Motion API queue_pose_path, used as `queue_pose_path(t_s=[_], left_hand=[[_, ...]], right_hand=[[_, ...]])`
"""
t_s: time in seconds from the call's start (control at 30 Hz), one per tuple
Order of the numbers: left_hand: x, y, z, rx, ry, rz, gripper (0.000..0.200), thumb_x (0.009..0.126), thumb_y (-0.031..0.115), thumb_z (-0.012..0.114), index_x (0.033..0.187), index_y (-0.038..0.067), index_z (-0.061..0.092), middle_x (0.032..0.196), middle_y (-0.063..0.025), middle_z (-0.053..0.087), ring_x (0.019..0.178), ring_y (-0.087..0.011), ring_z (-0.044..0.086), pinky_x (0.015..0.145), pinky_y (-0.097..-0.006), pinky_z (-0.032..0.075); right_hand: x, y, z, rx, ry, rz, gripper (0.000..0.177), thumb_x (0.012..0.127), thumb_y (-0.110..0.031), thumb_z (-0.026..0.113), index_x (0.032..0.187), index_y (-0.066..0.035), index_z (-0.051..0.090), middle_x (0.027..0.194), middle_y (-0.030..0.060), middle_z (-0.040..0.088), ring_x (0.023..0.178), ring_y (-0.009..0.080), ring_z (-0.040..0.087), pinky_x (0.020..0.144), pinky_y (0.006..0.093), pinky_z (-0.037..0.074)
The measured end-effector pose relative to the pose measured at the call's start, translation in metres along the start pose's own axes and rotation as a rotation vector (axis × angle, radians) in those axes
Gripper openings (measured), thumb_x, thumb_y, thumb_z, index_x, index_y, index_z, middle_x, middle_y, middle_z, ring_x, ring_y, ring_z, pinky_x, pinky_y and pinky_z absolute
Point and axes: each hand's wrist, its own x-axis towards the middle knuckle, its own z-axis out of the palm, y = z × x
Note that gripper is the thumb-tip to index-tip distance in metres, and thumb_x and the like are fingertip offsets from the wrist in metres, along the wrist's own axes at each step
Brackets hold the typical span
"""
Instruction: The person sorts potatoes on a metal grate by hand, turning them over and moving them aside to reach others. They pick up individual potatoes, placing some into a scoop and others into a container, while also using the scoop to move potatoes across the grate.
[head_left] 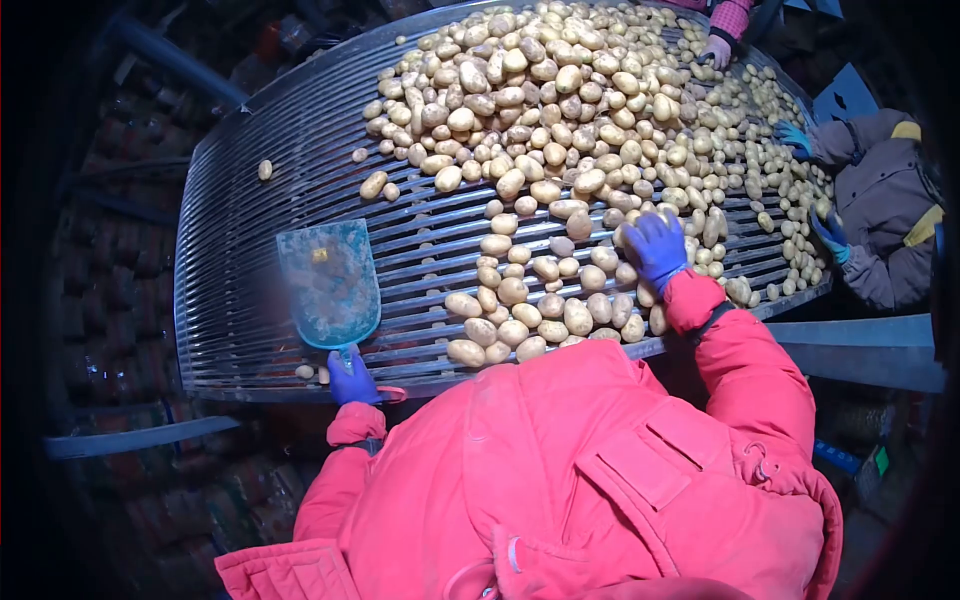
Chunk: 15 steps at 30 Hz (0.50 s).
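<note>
My left hand (352, 377), in a blue glove, is closed round the handle of a teal scoop (330, 283). The scoop lies over the left part of the slatted metal table (240, 220), with a small yellowish piece on its blade. At the right, my right hand (655, 247), gloved in blue, is over potatoes (577, 317) near the front edge; its fingers curl round a potato (628, 236), partly hidden by the glove. Loose potatoes lie between my two hands, and a large heap (540, 90) covers the back of the slats.
A gloved hand (716, 52) of another person reaches in at the back right. A co-worker in a grey-brown jacket (885, 195) has two blue-gloved hands at the right edge. Metal bars (150, 437) run beside the table at lower left and right.
</note>
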Motion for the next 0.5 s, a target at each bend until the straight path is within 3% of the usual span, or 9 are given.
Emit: queue_pose_path(t_s=[0.1,0.17,0.27,0.37,0.47,0.5], left_hand=[[0.008,-0.018,0.009,-0.121,-0.035,-0.004,0.053,0.098,0.043,0.061,0.13,0.002,0.051,0.115,-0.0207,0.066,0.103,-0.0327,0.065,0.087,-0.0407,0.049],[0.004,-0.011,0.007,-0.154,-0.002,0.022,0.051,0.098,0.041,0.062,0.128,0.001,0.053,0.105,-0.0162,0.066,0.092,-0.0257,0.063,0.081,-0.0377,0.05],[0.008,-0.025,0.013,-0.159,0.01,0.073,0.049,0.098,0.039,0.062,0.127,0.001,0.053,0.098,-0.0136,0.065,0.085,-0.0228,0.062,0.077,-0.0367,0.051],[0.008,-0.019,0.011,-0.07,0.019,0.123,0.047,0.099,0.039,0.061,0.126,0.001,0.053,0.098,-0.0126,0.065,0.085,-0.0224,0.062,0.076,-0.0359,0.051],[0.018,-0.04,0.02,-0.147,-0.038,0.038,0.049,0.098,0.043,0.06,0.126,0.004,0.054,0.108,-0.0171,0.067,0.096,-0.0302,0.065,0.082,-0.0391,0.051],[0.022,-0.048,0.022,-0.174,-0.056,0.02,0.05,0.097,0.045,0.06,0.126,0.005,0.054,0.11,-0.0185,0.068,0.099,-0.033,0.067,0.084,-0.0405,0.051]], right_hand=[[-0.014,0.051,0.0,-0.173,-0.011,0.171,0.036,0.083,-0.025,0.066,0.118,-0.018,0.06,0.103,0.0075,0.06,0.102,0.0294,0.057,0.1,0.0522,0.037],[-0.028,0.096,0.001,-0.338,-0.339,0.372,0.036,0.085,-0.031,0.066,0.119,-0.019,0.061,0.11,0.0068,0.06,0.11,0.0256,0.057,0.104,0.0521,0.036],[-0.046,0.145,-0.005,-0.373,-0.186,0.525,0.037,0.085,-0.03,0.069,0.118,-0.017,0.061,0.111,0.0086,0.06,0.108,0.0281,0.056,0.098,0.0468,0.042],[-0.044,0.153,0.008,-0.048,0.319,0.599,0.022,0.086,-0.028,0.066,0.105,-0.015,0.065,0.103,0.0108,0.061,0.103,0.0326,0.056,0.088,0.0433,0.046],[-0.026,0.149,0.035,0.131,0.197,0.798,0.035,0.077,-0.027,0.077,0.105,-0.009,0.066,0.093,0.0157,0.065,0.096,0.0343,0.062,0.087,0.0414,0.051],[-0.017,0.133,0.039,0.217,0.121,0.747,0.032,0.077,-0.028,0.078,0.099,-0.007,0.067,0.093,0.0171,0.066,0.092,0.0349,0.064,0.086,0.0414,0.052]])
